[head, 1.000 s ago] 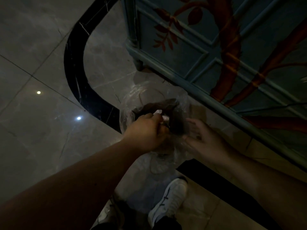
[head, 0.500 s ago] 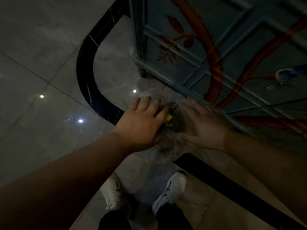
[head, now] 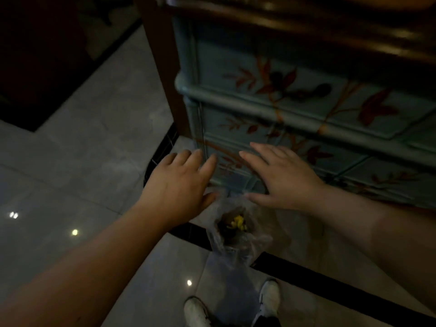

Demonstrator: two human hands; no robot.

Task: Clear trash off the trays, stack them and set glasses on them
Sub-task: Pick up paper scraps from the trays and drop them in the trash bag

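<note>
A clear plastic trash bag point(head: 236, 234) stands on the floor below my hands, its mouth open, with dark waste and a yellow scrap point(head: 237, 222) inside. My left hand point(head: 179, 185) hovers above the bag's left side, palm down, fingers spread, holding nothing. My right hand point(head: 280, 178) is level with it on the right, also flat and empty. Both hands are apart from the bag. No trays or glasses are in sight.
A blue cabinet point(head: 295, 119) painted with red leaves and a dark wooden top rises right in front of me. The glossy grey tiled floor point(head: 82, 173) has a black inlay stripe point(head: 318, 272). My white shoes point(head: 269, 300) stand just behind the bag.
Both hands have come off the bag and risen, fingers now spread and empty. The view has tilted up, so the bag sits lower and the cabinet top shows.
</note>
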